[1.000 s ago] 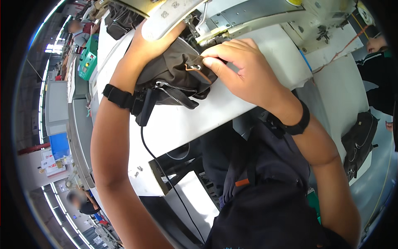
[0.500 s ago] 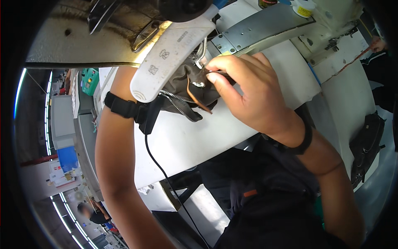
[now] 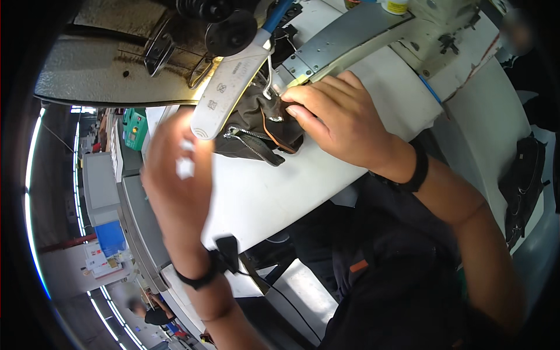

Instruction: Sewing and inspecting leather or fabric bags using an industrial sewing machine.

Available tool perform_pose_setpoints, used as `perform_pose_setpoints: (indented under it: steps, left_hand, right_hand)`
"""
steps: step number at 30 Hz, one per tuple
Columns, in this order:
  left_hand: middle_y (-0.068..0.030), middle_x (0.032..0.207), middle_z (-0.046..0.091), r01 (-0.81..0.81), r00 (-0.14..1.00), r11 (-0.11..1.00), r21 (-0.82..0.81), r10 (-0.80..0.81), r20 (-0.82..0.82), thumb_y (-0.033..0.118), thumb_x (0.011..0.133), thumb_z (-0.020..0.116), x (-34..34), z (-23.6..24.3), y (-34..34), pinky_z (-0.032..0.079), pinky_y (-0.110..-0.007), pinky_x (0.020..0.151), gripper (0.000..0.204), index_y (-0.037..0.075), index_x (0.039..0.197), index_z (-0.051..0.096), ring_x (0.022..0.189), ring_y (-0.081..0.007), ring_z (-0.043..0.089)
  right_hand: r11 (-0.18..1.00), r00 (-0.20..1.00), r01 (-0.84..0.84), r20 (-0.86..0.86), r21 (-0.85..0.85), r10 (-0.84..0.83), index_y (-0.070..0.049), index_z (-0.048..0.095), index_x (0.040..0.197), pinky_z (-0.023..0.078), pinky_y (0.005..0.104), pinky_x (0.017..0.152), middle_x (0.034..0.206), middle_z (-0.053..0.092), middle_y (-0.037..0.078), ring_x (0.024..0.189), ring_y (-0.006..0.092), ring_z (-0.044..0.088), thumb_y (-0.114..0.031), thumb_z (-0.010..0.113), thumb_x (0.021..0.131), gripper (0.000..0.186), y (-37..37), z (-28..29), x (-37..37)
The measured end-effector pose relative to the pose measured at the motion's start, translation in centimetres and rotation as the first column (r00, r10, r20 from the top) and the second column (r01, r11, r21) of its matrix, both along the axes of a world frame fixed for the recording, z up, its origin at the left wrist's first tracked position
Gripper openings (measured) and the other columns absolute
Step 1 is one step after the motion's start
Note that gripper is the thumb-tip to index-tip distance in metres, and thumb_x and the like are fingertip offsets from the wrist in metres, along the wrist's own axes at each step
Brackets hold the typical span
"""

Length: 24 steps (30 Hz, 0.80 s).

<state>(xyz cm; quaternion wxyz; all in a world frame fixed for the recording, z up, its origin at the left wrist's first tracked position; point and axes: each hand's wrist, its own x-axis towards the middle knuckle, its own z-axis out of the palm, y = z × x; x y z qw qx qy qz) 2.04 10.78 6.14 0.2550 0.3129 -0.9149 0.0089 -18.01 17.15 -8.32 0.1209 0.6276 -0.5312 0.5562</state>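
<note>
A dark olive-brown fabric bag (image 3: 248, 149), with an open zipper and an orange-brown strip, lies on the white worktable (image 3: 262, 204) beneath a sewing machine (image 3: 116, 70). My right hand (image 3: 341, 122) pinches the bag's upper edge between thumb and index finger, beside the machine's needle area. My left hand (image 3: 170, 169) is raised at the bag's left, by the lower end of the machine's pale plastic attachment (image 3: 219, 99). Motion smears its fingers; small white shapes show on it, too blurred to name. A black strapped device (image 3: 226, 251) sits at my left wrist.
A metal plate (image 3: 350, 35) and yellow-labelled bottle (image 3: 395, 6) are behind the bag. A green box (image 3: 135, 129) is at far left, a co-worker (image 3: 156, 315) at lower left. A dark bag (image 3: 519, 186) lies on a pale surface at right.
My left hand has left the bag's left side and come back toward the lower left. My right hand keeps its pinch. The view has shifted, showing more of the machine above.
</note>
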Motion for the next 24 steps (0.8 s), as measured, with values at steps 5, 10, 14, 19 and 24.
perform_pose_setpoints:
  steps: [5,10,14,19,24]
  left_hand:
    - [-0.0130,0.125,0.063,0.076,0.997,0.987,-0.142,-0.077,-0.002,-0.001,0.075,0.076,-2.5,-6.4,3.9,0.047,-0.042,0.100,0.048,0.006,0.122,0.066,0.115,-0.0328,0.060]
    - [-0.0127,0.123,0.064,0.078,0.969,0.947,-0.313,-0.146,-0.201,0.002,0.078,0.077,-4.5,-10.0,2.1,0.050,-0.040,0.095,0.041,0.004,0.118,0.066,0.110,-0.0309,0.063]
    - [-0.0121,0.115,0.068,-0.032,0.957,0.962,-0.272,-0.050,-0.287,0.005,0.079,0.081,-5.0,-10.8,2.3,0.051,-0.038,0.094,0.040,0.003,0.115,0.066,0.107,-0.0304,0.065]
    - [-0.0134,0.109,0.068,-0.067,0.909,0.976,-0.209,-0.027,-0.417,0.004,0.078,0.081,-5.6,-12.2,2.3,0.053,-0.039,0.085,0.037,0.001,0.111,0.066,0.097,-0.0311,0.066]
    - [-0.0136,0.110,0.070,-0.055,0.870,0.969,-0.239,-0.071,-0.488,0.002,0.075,0.085,-5.7,-13.5,1.7,0.053,-0.036,0.086,0.037,0.003,0.107,0.067,0.098,-0.0288,0.067]
  right_hand:
    - [0.995,0.984,0.071,-0.158,-0.072,-0.082,-0.010,0.064,0.106,0.041,0.0346,0.086,0.092,0.064,-0.003,0.090,0.0158,0.059,-0.011,0.073,0.081,0.027,0.0,-0.3,-0.3]
    - [0.990,0.966,0.102,-0.229,-0.095,-0.122,-0.013,0.067,0.107,0.039,0.0370,0.093,0.094,0.065,-0.005,0.098,0.0150,0.058,-0.015,0.074,0.080,0.028,0.3,-0.2,-1.1]
    - [0.990,0.952,0.105,-0.278,-0.091,-0.126,-0.013,0.067,0.108,0.038,0.0379,0.096,0.097,0.066,-0.005,0.100,0.0157,0.058,-0.015,0.075,0.080,0.029,0.7,-0.2,-1.9]
    - [0.996,0.958,0.090,-0.274,-0.006,-0.088,-0.013,0.067,0.114,0.037,0.0383,0.098,0.102,0.067,-0.004,0.102,0.0163,0.058,-0.014,0.075,0.079,0.036,0.6,-1.1,-2.0]
    - [0.997,0.964,0.053,-0.257,-0.051,-0.064,-0.013,0.066,0.121,0.036,0.0382,0.099,0.107,0.066,-0.004,0.103,0.0169,0.056,-0.011,0.074,0.079,0.042,0.3,-1.9,-1.9]
